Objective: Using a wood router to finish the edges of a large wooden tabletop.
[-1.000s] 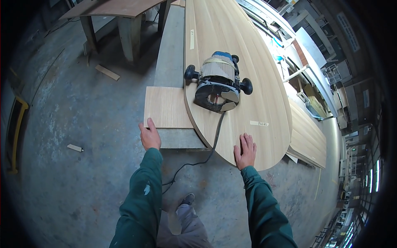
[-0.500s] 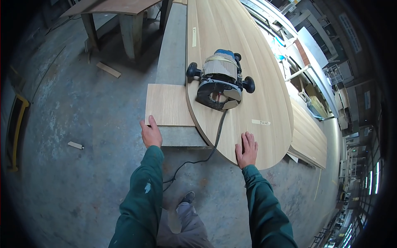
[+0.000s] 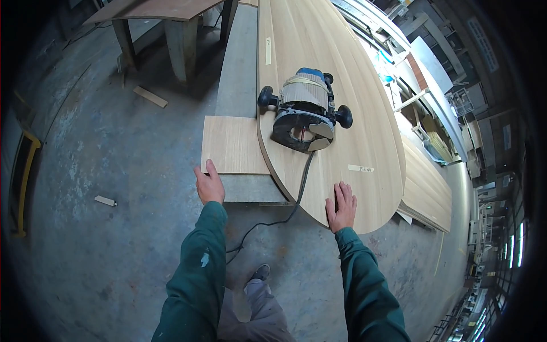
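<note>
My left hand (image 3: 210, 183) grips the near left corner of a small square wooden board (image 3: 235, 145), thumb on top and the other fingers partly hidden at its edge. That board lies against the curved side of a large wood-grain panel (image 3: 364, 122) with a rounded near end. Flat on the panel near its front edge rests my right hand (image 3: 342, 208), fingers stretched out and holding nothing. Between and beyond my hands a router (image 3: 305, 108) with two black side knobs lies tipped over on the panel. Its black cord (image 3: 303, 179) runs over the front edge toward the floor.
A grey support surface (image 3: 236, 80) shows under the boards on the left. At the far left stands a brown-topped table (image 3: 149, 10). Wood offcuts (image 3: 150, 96) lie on the concrete floor. More stacked panels (image 3: 426, 191) are at the right.
</note>
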Demonstrator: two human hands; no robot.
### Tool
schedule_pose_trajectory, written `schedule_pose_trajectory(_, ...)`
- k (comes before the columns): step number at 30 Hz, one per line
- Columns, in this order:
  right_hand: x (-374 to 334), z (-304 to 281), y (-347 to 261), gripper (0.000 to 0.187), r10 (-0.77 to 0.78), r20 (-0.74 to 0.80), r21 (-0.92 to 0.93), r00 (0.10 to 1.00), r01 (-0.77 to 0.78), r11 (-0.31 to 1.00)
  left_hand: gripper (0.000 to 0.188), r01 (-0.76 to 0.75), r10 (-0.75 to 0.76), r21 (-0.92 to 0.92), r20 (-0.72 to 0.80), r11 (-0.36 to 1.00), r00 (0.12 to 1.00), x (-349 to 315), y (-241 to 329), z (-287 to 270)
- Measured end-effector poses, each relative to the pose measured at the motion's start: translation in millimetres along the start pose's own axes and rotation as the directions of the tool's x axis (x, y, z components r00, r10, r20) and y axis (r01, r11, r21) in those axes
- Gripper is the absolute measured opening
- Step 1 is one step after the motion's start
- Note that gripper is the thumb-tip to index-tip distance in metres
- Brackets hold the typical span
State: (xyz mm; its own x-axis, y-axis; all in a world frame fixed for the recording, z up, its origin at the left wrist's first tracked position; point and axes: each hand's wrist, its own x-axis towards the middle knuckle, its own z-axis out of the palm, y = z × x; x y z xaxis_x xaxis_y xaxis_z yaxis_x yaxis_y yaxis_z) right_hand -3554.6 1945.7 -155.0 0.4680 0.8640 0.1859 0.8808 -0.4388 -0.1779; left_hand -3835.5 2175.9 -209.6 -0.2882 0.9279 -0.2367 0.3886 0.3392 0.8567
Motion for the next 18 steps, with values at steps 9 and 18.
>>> schedule_pose_trajectory(9, 0.4, 2.2, 1.9, 0.053, 0.003, 0.016, -0.010, 1.000, -0.003, 1.000, 0.056, 0.015, -0.015, -0.002, 0.008, 1.000, 1.000, 1.8, -2.6, 1.3)
schedule_pose_trajectory(18, 0.7, 2.7, 1.5, 0.053, 0.001, 0.012, -0.007, 1.000, -0.001, 1.000, 0.058, 0.002, -0.002, 0.007, 0.018, 1.000, 1.000, 2.8, -3.8, 1.4)
